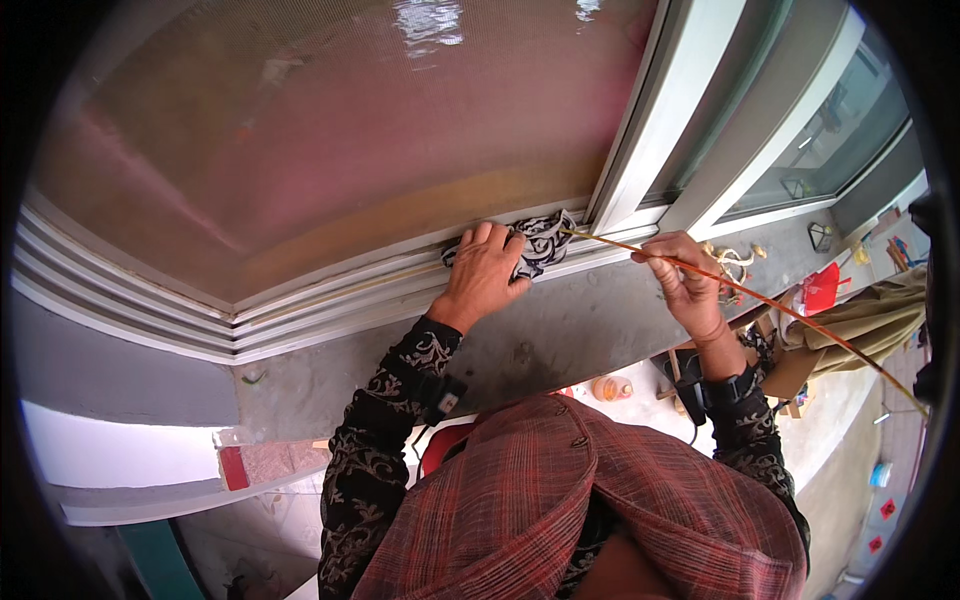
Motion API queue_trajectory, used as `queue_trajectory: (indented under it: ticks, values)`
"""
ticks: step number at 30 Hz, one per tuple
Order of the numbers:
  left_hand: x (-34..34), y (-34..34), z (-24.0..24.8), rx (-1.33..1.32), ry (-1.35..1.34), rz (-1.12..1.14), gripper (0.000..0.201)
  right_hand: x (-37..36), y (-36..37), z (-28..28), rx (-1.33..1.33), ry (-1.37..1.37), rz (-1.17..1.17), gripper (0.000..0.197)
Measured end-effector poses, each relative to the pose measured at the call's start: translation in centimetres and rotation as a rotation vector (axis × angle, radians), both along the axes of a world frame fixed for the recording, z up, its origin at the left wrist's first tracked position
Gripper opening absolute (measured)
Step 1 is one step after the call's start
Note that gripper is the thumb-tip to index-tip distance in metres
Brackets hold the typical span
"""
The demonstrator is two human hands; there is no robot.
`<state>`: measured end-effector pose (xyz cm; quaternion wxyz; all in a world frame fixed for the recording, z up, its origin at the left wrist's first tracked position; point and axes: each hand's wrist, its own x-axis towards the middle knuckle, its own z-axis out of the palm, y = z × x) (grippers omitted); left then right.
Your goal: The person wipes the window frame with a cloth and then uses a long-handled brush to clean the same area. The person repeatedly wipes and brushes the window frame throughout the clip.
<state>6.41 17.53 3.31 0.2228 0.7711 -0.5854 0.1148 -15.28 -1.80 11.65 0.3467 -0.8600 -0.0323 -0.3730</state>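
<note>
My left hand point(482, 275) presses down on a crumpled black-and-white patterned cloth point(545, 240), its fingers curled over the near side. The cloth lies in the white window track point(345, 300), at the foot of the screened sash. Between the thumb and fingers of my right hand point(686, 285) is a long, thin orange-brown stick point(820, 328). Its left tip reaches the cloth's right end; whether it goes into the folds I cannot tell. The other end slants down to the right edge of the view.
A mesh window screen point(350, 150) rises beyond the track, with white frame posts point(675, 110) at right. A grey stone sill point(570, 320) runs below. On its right stand a pale twisted ornament point(735, 262) and a small dark-framed object point(820, 237). A red bag point(820, 290) lies farther right.
</note>
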Motion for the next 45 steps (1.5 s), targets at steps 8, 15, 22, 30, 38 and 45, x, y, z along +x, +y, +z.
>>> queue_trajectory:
  ticks: [8, 15, 22, 30, 38, 45]
  values:
    - [0.9, 0.9, 0.4, -0.024, 0.052, -0.024, 0.061, 1.6, -1.9, 1.9, -0.169, 0.122, -0.053, 0.011]
    - [0.3, -0.5, 1.3, -0.093, 0.039, -0.16, 0.055, 4.3, -2.1, 2.3, -0.068, 0.262, -0.036, 0.007]
    - [-1.7, -5.3, 2.8, -0.295, 0.333, -0.271, 0.046, 5.5, -2.1, 2.9, -0.175, 0.25, 0.043, 0.008]
    - [-1.1, -11.2, 3.4, -0.362, 0.495, -0.206, 0.017, 8.8, -0.4, 3.8, -0.232, 0.196, -0.03, 0.006]
    - [0.5, -9.8, 2.7, -0.278, 0.822, -0.176, 0.013, 6.5, 0.6, 2.8, -0.045, 0.118, -0.053, 0.038]
    - [2.9, -5.5, 4.1, -0.169, 0.862, -0.325, 0.012, 1.8, -1.8, -2.5, 0.237, 0.088, -0.106, 0.029]
